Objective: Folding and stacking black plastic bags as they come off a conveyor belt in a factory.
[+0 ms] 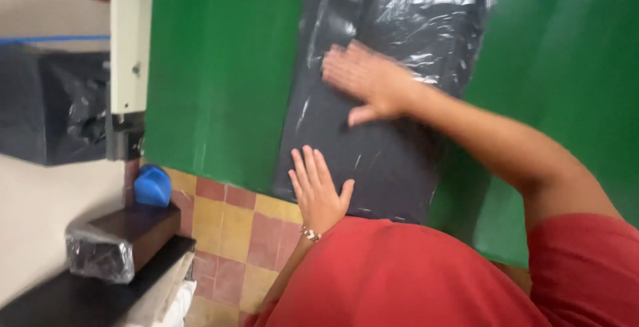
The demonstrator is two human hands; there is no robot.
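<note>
Both our hands flat, fingers spread, gripping nothing: left hand (pixel 318 190) & right hand (pixel 365 77) press black plastic sheet (pixel 373 147) on green counter (pixel 219 67), near its edge.

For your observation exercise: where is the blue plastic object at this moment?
In the head view, the blue plastic object sits at the left, just below the green table edge, above the tiled floor and beside a dark box.
</note>
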